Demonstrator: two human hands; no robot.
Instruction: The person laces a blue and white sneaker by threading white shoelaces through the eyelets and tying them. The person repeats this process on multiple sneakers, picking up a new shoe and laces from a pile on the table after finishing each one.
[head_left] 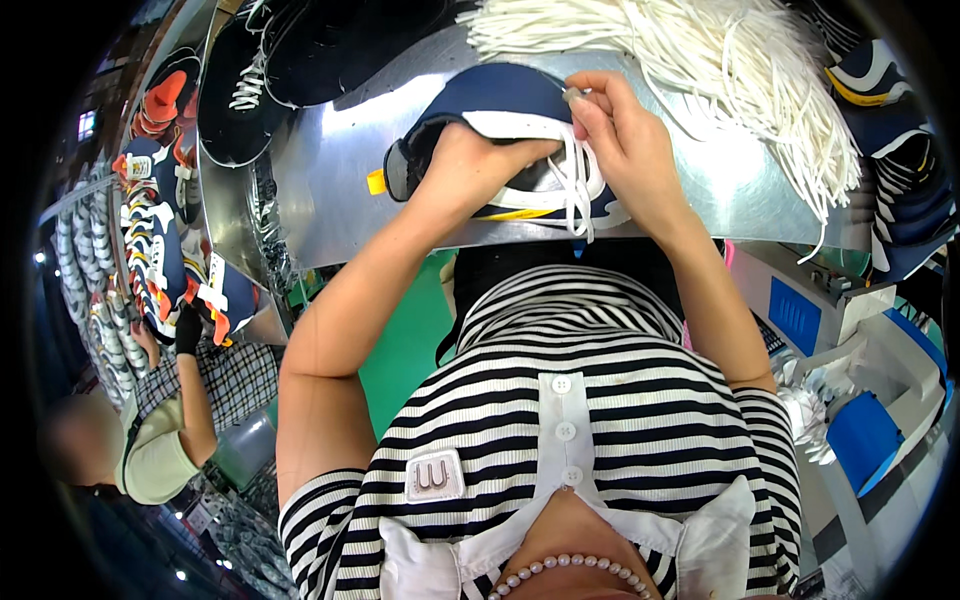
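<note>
A navy shoe upper (500, 100) with a white lining lies on the shiny metal table (330, 180). My left hand (470, 165) grips its white collar and holds it down. My right hand (625, 140) pinches the tipped end of a white shoelace (578, 190) just above the shoe's eyelets; the lace hangs down over the shoe's side. A yellow tag (376, 182) sticks out at the shoe's left end.
A big bundle of loose white laces (740, 70) lies at the table's back right. Black shoes (250, 90) sit at the back left, navy shoes (900, 180) at the right. Another person (170, 430) works at a line of shoes (150, 250) on the left. A blue-and-white machine (860, 390) stands lower right.
</note>
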